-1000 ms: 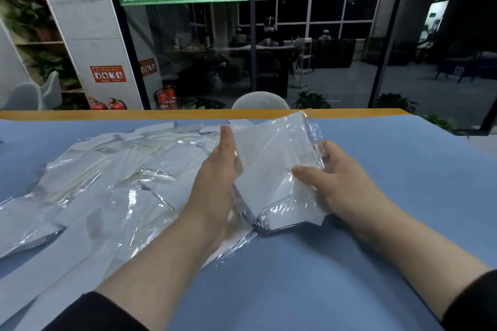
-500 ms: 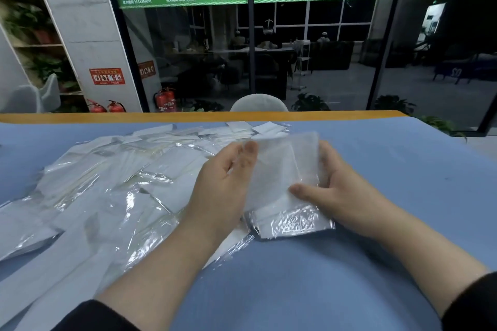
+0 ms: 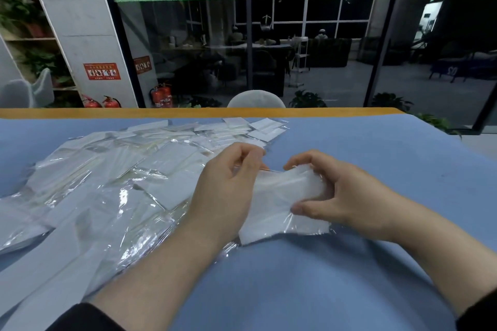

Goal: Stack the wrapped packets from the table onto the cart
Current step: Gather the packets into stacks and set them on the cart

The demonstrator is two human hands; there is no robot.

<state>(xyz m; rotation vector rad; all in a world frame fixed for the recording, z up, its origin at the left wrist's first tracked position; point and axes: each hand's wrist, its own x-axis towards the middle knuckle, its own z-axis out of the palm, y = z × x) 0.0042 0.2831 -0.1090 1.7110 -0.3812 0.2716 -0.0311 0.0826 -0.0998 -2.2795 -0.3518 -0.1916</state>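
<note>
In the head view, the small bundle of wrapped packets [image 3: 282,204] that was held up on edge and squared between the palms a moment ago now lies lower and flatter, its near edge on the blue table [image 3: 349,277], so the gathering looks finished and the bundle seems ready to be lifted away. The left hand [image 3: 228,191] curls its fingers over the bundle's left side, thumb and forefinger pinching the top edge; the right hand [image 3: 347,196] grips the right side, thumb pressed on the front face and fingers bent over the top. Just to the left, touching the left forearm, the loose pile of packets [image 3: 113,183] spreads across the table, overlapping and glinting, so most of the work is judged to remain. As for containers, none shows: the cart is out of frame, so what it holds cannot be told. Beyond the table's far edge stand a pale chair back [image 3: 255,99] and red fire extinguishers [image 3: 161,95].
</note>
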